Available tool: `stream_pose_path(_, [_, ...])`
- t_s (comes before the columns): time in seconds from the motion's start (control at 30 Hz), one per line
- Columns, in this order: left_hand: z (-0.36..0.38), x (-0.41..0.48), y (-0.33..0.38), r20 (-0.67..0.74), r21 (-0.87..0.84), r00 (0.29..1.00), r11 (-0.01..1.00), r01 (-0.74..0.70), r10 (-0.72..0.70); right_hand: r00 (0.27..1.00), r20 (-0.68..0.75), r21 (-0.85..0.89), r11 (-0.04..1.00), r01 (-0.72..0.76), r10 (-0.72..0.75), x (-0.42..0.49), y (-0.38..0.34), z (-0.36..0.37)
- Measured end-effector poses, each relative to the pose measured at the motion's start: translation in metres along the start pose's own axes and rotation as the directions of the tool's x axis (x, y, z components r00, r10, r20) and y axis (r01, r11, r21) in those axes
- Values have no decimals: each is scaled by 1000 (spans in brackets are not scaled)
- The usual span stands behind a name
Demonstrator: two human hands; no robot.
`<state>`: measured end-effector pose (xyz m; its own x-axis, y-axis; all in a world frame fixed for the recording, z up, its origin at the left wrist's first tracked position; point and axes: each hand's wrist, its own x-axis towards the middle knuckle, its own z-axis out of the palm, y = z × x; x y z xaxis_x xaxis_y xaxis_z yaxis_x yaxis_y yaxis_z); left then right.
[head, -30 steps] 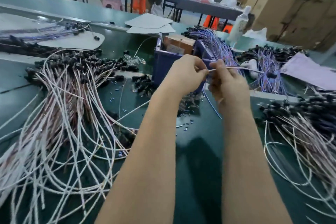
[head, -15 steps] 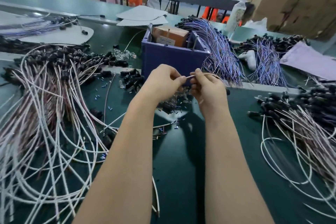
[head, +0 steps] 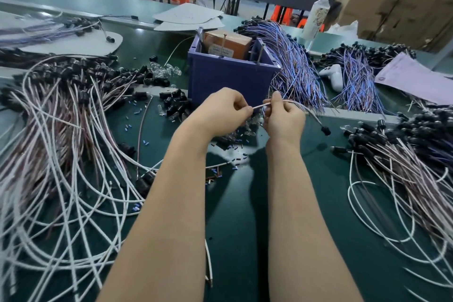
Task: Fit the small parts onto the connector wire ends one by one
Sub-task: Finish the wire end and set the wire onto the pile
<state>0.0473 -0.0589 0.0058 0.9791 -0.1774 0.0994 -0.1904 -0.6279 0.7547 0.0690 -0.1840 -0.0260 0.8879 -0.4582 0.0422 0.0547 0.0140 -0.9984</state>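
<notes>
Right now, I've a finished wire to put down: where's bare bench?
Bare green mat lies between the right forearm and the right wire pile, and between both forearms. Crowded: the left wire pile, and small parts before the blue bin.

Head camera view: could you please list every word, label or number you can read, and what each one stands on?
No text here is legible.
On the brown box in the blue bin, the white label: too blurred to read.
On the white bottle, the print: too blurred to read.
</notes>
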Motion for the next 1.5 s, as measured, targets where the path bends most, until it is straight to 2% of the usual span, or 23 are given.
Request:
stream_pose_path(0.1, [-3, -1, -3, -16, 1, 1000, 1000, 3, -3, 981, -42, 292, 942, -167, 187, 4, -7, -7])
stream_pose_path(0.13, [-5, -1, -4, -44, 1, 999, 1000, 6, -6, 974, -29, 333, 921, -203, 225, 4, -8, -10])
stream_pose_path(0.17, [-7, -1, -5, -81, 1, 997, 1000, 12, -12, 973, -5, 297, 929, -219, 231, 3, -10, -12])
stream_pose_path(0.2, [-8, 0, -5, -121, -1, 992, 1000, 21, -21, 977, 29, 185, 959, -213, 212, 1, -11, -14])
stream_pose_path(0.23, [-10, 0, -5, -158, 5, 987, 1000, 30, -29, 982, 75, 9, 985, -172, 171, -1, -12, -14])
stream_pose_path(0.3, [-11, 0, -3, -204, 42, 978, 998, 41, -32, 993, 122, -315, 948, 37, 2, -7, -16, -12])
stream_pose_path(0.37, [-10, 1, -1, -200, 69, 980, 997, 36, -21, 950, 92, -413, 856, 310, -299, -11, -27, -8])
stream_pose_path(0.43, [-8, 1, 0, -172, 63, 985, 998, 12, -1, 840, 144, -402, 745, 533, -523, -18, -42, -5])
stream_pose_path(0.47, [-7, 1, 1, -166, 60, 986, 998, 0, 10, 796, 240, -427, 675, 601, -556, -20, -46, -3])
stream_pose_path(0.53, [-8, 1, 1, -185, 50, 982, 999, -22, 31, 761, 462, -492, 582, 648, -456, -20, -47, -1])
stream_pose_path(0.6, [-9, 2, 0, -216, 41, 976, 999, -26, 34, 775, 548, -523, 594, 611, -314, -20, -42, -3])
stream_pose_path(0.63, [-10, 1, -1, -217, 47, 976, 999, -18, 28, 782, 548, -520, 611, 597, -297, -18, -40, -4])
stream_pose_path(0.77, [-18, -1, -6, -224, 48, 973, 996, 77, -65, 858, 365, -515, 689, 509, -360, -11, -34, -10])
stream_pose_path(0.93, [-27, -4, -14, -291, -57, 912, 956, 286, -290, 936, 100, -556, 761, 333, -336, -4, -24, -12])
stream_pose_path(1.07, [-33, -8, -17, -316, -106, 892, 946, 307, -325, 953, -157, -595, 795, 118, -259, 4, -21, -23])
stream_pose_path(1.13, [-33, -8, -15, -318, -91, 898, 953, 290, -304, 950, -175, -659, 748, 82, -258, 3, -22, -24])
stream_pose_path(1.17, [-32, -7, -13, -309, -68, 910, 961, 269, -277, 950, -129, -696, 709, 117, -284, 0, -24, -22])
stream_pose_path(1.23, [-27, -6, -7, -276, -25, 943, 982, 189, -189, 933, 79, -715, 632, 299, -352, -6, -31, -15])
stream_pose_path(1.33, [-19, -5, 0, -249, -24, 965, 997, 74, -78, 836, 401, -606, 575, 549, -375, -13, -40, -9])
stream_pose_path(1.43, [-15, -4, 2, -225, -81, 974, 997, -4, -14, 772, 531, -540, 562, 627, -351, -14, -45, -10])
stream_pose_path(1.5, [-13, -2, 2, -237, -108, 971, 993, -47, 21, 763, 560, -505, 598, 622, -322, -16, -45, -10])
